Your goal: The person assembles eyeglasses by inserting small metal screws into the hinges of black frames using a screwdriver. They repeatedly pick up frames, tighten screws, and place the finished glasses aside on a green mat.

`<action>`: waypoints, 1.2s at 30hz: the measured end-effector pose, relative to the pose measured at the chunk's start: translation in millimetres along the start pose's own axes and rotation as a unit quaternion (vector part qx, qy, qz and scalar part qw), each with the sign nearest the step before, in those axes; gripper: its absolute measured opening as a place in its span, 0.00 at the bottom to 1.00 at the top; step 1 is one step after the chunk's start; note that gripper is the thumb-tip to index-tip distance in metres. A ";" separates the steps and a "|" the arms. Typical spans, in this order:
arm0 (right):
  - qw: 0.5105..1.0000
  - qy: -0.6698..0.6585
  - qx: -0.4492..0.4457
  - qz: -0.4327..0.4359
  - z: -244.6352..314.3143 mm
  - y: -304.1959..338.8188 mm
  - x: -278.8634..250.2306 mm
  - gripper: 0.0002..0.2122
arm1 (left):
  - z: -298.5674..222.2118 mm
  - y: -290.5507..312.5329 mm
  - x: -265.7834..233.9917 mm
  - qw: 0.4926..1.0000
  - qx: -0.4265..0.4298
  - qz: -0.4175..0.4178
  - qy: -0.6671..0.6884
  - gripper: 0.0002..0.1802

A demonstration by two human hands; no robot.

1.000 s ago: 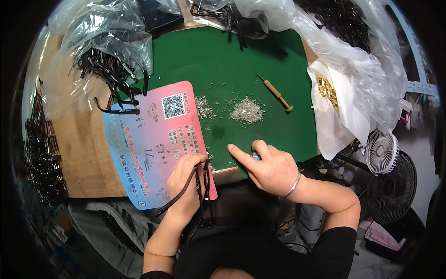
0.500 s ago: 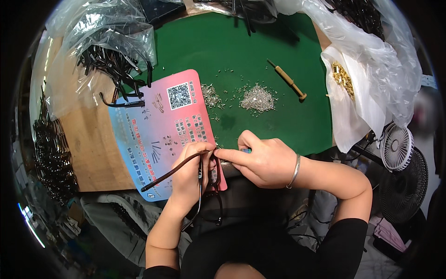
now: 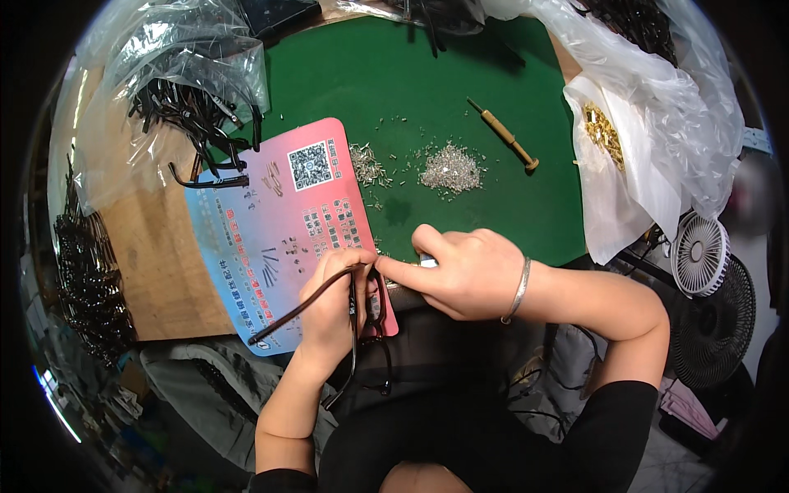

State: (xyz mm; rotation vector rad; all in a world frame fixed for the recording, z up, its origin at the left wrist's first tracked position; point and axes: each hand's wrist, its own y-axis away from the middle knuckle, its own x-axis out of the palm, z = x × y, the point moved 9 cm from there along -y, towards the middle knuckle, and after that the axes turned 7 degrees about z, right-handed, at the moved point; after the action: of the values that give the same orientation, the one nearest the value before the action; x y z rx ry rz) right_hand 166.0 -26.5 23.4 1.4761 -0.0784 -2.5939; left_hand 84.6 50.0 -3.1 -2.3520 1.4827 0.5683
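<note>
Near the front edge of the green mat, my left hand (image 3: 327, 319) is closed around a pair of dark brown eyeglasses (image 3: 283, 321). One temple arm sticks out to the left, and the rest of the frame hangs below my fingers. My right hand (image 3: 475, 275) is curled, its index finger stretched to the glasses by my left fingertips. A small pale end of something (image 3: 428, 261) shows within the right hand; its kind is hidden. Beyond the hands lie a pile of tiny silver screws or similar metal parts (image 3: 450, 169) and a looser silver heap (image 3: 367, 164).
A pink-and-blue printed mat (image 3: 238, 222) lies under the left hand. A brass-coloured screwdriver-like tool (image 3: 508, 140) rests on the green mat (image 3: 370, 74). Dark temple arms (image 3: 177, 115) spill from a plastic bag at left. Gold parts (image 3: 602, 135) sit on white wrapping. Fans (image 3: 701, 253) stand at right.
The whole view has shifted slightly. My right hand has turned a little, and the end showing in it looks pale instead of blue-green. The left hand keeps its hold on the eyeglasses.
</note>
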 end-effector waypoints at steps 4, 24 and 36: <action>0.998 0.062 -0.034 0.001 1.2 -4.9 0.3 0.20 | -2.8 -1.7 -2.4 1.000 -0.014 -0.018 -0.001 0.05; 0.999 0.040 -0.030 0.013 -0.9 -9.1 1.2 0.14 | -6.6 -3.4 -4.5 0.999 -0.005 -0.037 -0.024 0.04; 0.994 0.047 0.099 0.029 -8.2 17.8 -4.3 0.23 | -6.0 -36.8 -54.4 0.984 -0.037 -0.164 -0.063 0.13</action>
State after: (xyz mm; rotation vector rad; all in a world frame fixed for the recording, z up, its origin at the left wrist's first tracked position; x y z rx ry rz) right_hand 177.2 -43.1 25.0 1.6329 -0.3719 -2.5270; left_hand 97.9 105.6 29.9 -2.4926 1.0059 0.6786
